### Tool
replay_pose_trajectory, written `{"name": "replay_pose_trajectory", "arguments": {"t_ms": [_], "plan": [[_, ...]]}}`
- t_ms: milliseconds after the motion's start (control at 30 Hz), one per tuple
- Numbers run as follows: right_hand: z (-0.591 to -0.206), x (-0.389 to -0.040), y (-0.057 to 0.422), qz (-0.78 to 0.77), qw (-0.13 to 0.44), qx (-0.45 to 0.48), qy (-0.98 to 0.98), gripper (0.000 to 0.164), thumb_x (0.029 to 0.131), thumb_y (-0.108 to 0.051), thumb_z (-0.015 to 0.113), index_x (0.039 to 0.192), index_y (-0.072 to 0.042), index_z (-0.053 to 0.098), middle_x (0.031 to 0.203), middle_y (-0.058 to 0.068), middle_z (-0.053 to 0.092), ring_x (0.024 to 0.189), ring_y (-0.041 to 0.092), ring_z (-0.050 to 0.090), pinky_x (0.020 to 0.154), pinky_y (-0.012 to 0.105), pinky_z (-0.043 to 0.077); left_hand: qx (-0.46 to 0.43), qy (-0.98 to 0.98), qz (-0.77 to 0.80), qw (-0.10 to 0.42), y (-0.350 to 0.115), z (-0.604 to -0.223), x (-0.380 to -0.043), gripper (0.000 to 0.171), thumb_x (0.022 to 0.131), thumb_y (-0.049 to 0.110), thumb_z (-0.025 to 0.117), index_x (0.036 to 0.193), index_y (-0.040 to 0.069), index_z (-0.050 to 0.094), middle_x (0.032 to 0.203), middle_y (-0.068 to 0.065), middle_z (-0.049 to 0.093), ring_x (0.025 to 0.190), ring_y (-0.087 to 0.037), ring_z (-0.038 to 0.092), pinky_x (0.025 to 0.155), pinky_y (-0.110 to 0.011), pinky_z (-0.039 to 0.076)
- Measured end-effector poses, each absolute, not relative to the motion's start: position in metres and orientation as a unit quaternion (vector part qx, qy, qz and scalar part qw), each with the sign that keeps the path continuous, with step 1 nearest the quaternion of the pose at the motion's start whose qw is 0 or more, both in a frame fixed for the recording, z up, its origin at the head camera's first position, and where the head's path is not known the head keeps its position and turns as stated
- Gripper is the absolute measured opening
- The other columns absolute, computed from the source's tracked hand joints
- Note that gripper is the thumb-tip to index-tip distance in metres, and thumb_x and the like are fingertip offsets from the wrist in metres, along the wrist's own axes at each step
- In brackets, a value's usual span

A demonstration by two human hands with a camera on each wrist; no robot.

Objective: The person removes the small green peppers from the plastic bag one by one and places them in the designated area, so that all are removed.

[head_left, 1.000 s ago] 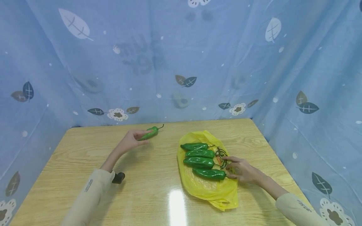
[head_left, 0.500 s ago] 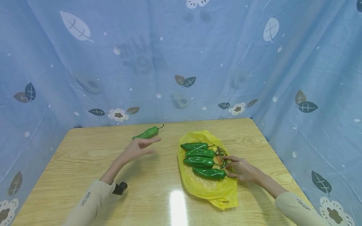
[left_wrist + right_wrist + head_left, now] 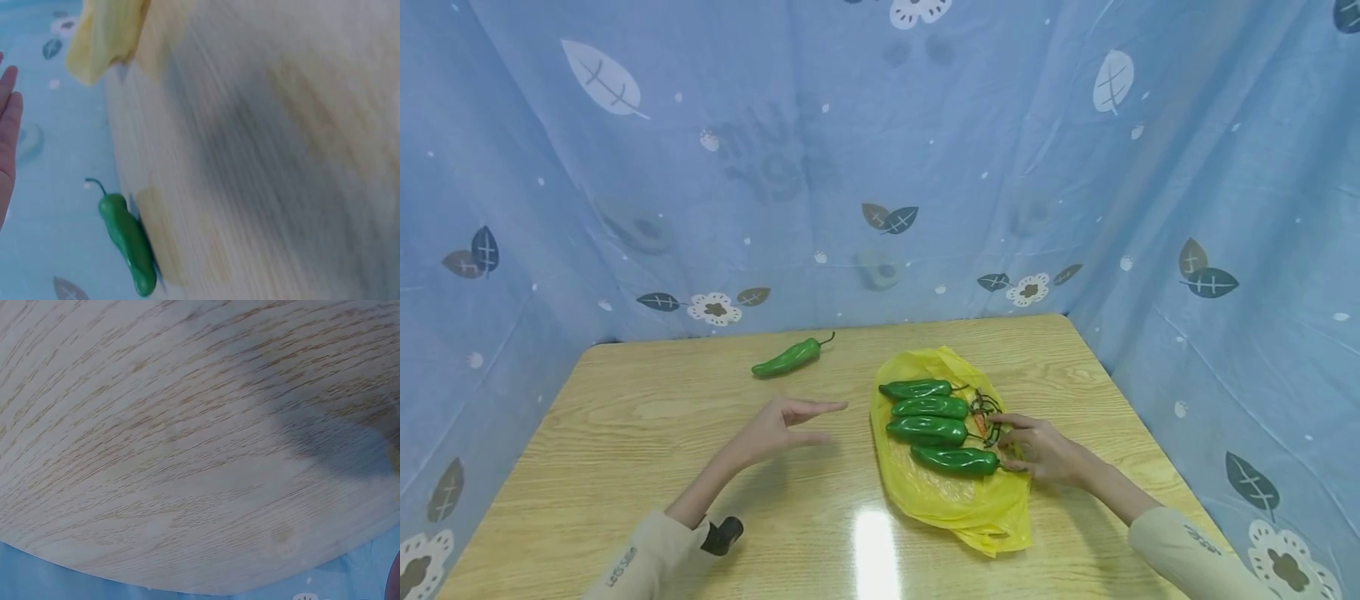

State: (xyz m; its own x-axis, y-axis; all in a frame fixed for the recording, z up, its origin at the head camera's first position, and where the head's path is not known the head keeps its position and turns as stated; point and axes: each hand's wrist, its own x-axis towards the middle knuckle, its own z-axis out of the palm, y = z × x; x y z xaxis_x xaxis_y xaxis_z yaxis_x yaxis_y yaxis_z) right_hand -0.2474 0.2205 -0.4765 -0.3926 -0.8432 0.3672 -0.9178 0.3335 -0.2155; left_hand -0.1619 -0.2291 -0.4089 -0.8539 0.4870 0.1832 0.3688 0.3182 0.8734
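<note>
My left hand (image 3: 778,427) hovers over the table left of the yellow plastic bag (image 3: 925,507), fingers straight and parted from the thumb, nothing between them. Beyond it, a green pepper (image 3: 788,358) with a thin curved stem lies alone near the back; the left wrist view also shows this pepper (image 3: 128,244). Several darker green peppers (image 3: 927,431) lie side by side on the bag, stems to the right. My right hand (image 3: 1043,450) is at the bag's right edge, loosely bent fingertips beside the cluster of stems (image 3: 988,408).
A wooden table (image 3: 647,408) carries everything, with a blue patterned curtain (image 3: 820,167) hanging behind and on both sides. A small orange piece (image 3: 980,425) shows among the stems. A black object (image 3: 722,536) sits at my left cuff.
My left hand has let go of the lone green pepper and drawn back toward me and rightward. That pepper now lies on the table. My right hand has stayed at the stems.
</note>
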Motion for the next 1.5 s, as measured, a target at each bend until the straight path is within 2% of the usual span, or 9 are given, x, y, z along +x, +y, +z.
{"name": "replay_pose_trajectory", "arguments": {"t_ms": [367, 633, 700, 867, 1000, 1367, 1500], "plan": [[-0.477, -0.246, 0.221, 0.194, 0.087, 0.535, -0.818, 0.02, 0.073, -0.011, 0.082, 0.09, -0.008, 0.071, 0.127, 0.018, 0.057, 0.107, 0.035, 0.061, 0.078, 0.044, 0.056, 0.285, 0.77, 0.563, 0.094, -0.209, -0.414, -0.139, 0.044, 0.088, 0.01, 0.069, 0.13, 0.001, 0.059, 0.133, -0.01, 0.057, 0.122, -0.022, 0.054, 0.101, -0.035, 0.043], [-0.476, -0.246, 0.22, 0.197, 0.088, 0.536, -0.817, 0.021, 0.072, -0.012, 0.083, 0.09, -0.009, 0.072, 0.127, 0.018, 0.057, 0.109, 0.036, 0.06, 0.079, 0.046, 0.055, 0.309, 0.753, 0.572, 0.104, -0.196, -0.418, -0.123, 0.041, 0.089, 0.009, 0.068, 0.128, 0.003, 0.061, 0.131, -0.01, 0.058, 0.12, -0.023, 0.056, 0.1, -0.044, 0.044], [-0.476, -0.246, 0.22, 0.198, 0.086, 0.534, -0.818, 0.021, 0.072, -0.012, 0.083, 0.09, -0.009, 0.072, 0.127, 0.018, 0.057, 0.109, 0.036, 0.06, 0.08, 0.047, 0.055, 0.321, 0.751, 0.568, 0.099, -0.192, -0.418, -0.12, 0.04, 0.089, 0.01, 0.068, 0.128, 0.004, 0.061, 0.13, -0.011, 0.058, 0.12, -0.02, 0.056, 0.1, -0.042, 0.044], [-0.475, -0.244, 0.219, 0.195, 0.081, 0.529, -0.822, 0.021, 0.073, -0.013, 0.083, 0.091, -0.01, 0.072, 0.128, 0.018, 0.057, 0.11, 0.035, 0.059, 0.081, 0.048, 0.054, 0.346, 0.753, 0.553, 0.086, -0.18, -0.419, -0.112, 0.04, 0.087, 0.015, 0.07, 0.125, 0.003, 0.063, 0.126, -0.008, 0.061, 0.117, -0.018, 0.058, 0.1, -0.034, 0.045], [-0.474, -0.244, 0.219, 0.191, 0.084, 0.529, -0.822, 0.021, 0.073, -0.013, 0.082, 0.091, -0.009, 0.072, 0.128, 0.018, 0.057, 0.11, 0.035, 0.059, 0.081, 0.047, 0.055, 0.359, 0.746, 0.553, 0.089, -0.171, -0.423, -0.11, 0.039, 0.086, 0.013, 0.071, 0.123, 0.002, 0.064, 0.123, -0.005, 0.063, 0.114, -0.018, 0.06, 0.098, -0.035, 0.046], [-0.478, -0.246, 0.219, 0.195, 0.105, 0.536, -0.815, 0.023, 0.07, -0.009, 0.084, 0.09, -0.009, 0.072, 0.126, 0.019, 0.059, 0.107, 0.035, 0.061, 0.078, 0.043, 0.056, 0.384, 0.732, 0.546, 0.138, -0.143, -0.433, -0.114, 0.035, 0.086, 0.007, 0.07, 0.121, 0.004, 0.067, 0.122, -0.003, 0.065, 0.113, -0.013, 0.06, 0.099, -0.032, 0.045], [-0.479, -0.245, 0.219, 0.195, 0.104, 0.534, -0.816, 0.023, 0.07, -0.01, 0.084, 0.091, -0.009, 0.073, 0.126, 0.019, 0.059, 0.108, 0.035, 0.06, 0.078, 0.044, 0.056, 0.412, 0.725, 0.531, 0.147, -0.13, -0.437, -0.118, 0.034, 0.087, 0.006, 0.07, 0.121, 0.004, 0.066, 0.121, -0.003, 0.065, 0.113, -0.011, 0.06, 0.093, -0.029, 0.049]]}}
